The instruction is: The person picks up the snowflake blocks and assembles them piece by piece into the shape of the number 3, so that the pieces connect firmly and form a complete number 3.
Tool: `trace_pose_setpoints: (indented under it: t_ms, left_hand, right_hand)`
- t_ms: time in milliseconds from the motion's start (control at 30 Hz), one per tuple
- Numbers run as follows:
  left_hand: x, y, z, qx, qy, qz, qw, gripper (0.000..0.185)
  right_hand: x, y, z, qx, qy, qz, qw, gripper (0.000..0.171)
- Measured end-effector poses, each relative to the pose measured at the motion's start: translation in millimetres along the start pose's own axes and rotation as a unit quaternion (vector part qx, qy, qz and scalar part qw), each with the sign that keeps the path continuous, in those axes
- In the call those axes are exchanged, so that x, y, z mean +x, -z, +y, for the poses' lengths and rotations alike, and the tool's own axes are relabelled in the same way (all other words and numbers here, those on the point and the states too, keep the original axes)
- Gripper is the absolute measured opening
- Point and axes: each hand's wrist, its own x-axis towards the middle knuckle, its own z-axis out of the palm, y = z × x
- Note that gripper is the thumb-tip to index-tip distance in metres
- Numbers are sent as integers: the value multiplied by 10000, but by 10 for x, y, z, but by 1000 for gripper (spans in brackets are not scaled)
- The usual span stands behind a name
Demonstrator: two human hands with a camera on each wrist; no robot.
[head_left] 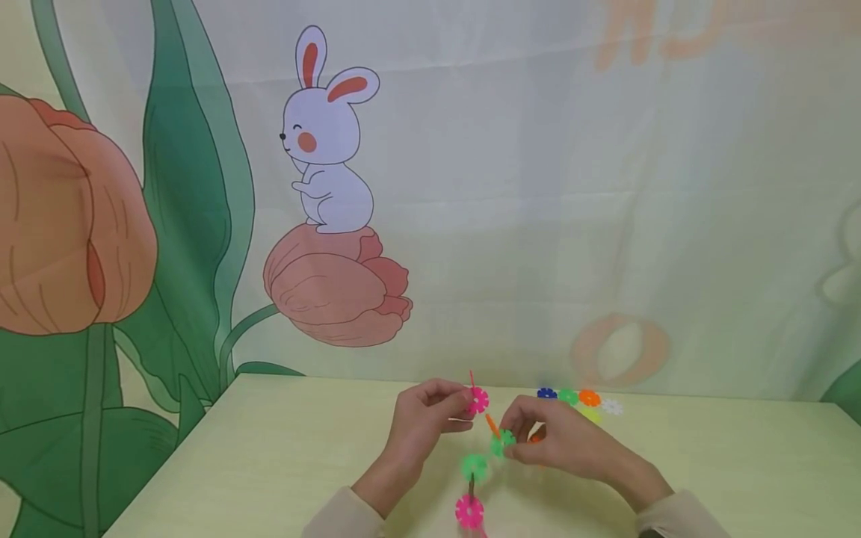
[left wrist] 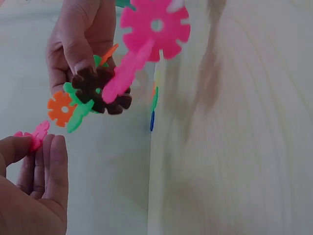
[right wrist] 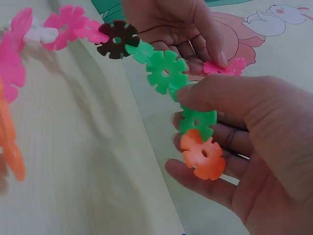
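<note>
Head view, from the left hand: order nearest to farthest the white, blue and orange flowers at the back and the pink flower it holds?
1. Pink flower: pinched in the left hand.
2. Blue flower: to its right.
3. Orange flower: right of the blue one.
4. White flower: rightmost.

In the head view, the right grip (head_left: 568,444) hides part of a green disc (head_left: 501,444) and most of an orange piece (head_left: 536,439); the left grip (head_left: 424,422) covers part of a pink disc (head_left: 480,400). The chain (head_left: 474,468) runs past the bottom edge. The white disc (head_left: 612,407) is blurred. Backdrop lettering (head_left: 686,33) is cut off above. In the right wrist view, the left edge cuts off another orange piece (right wrist: 10,142).
</note>
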Motion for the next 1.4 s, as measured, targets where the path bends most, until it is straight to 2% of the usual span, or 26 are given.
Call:
trace_pose_setpoints:
  t_ms: [300,567,900,1100,1400]
  left_hand:
    - [3,25,57,-118,-225,-140,9996,21]
    - [7,39,86,-200,-278,-179,9993,22]
    - [20,56,106,-152,-266,-168,9994,22]
    - [28,63,122,-179,-266,-237,9992,21]
    - [23,71,156,-190,-377,-337,9985,21]
  right_hand:
    - [39,-64,-80,-614,562,662,9943,19]
    - [49,-121,-92,-626,919,1019,9886,21]
    - [58,-141,-82,-631,677,1235,9880,20]
    - [56,-152,-115,-398,483,1246,9902,12]
    - [67,-188,-123,37,308,1269,9914,13]
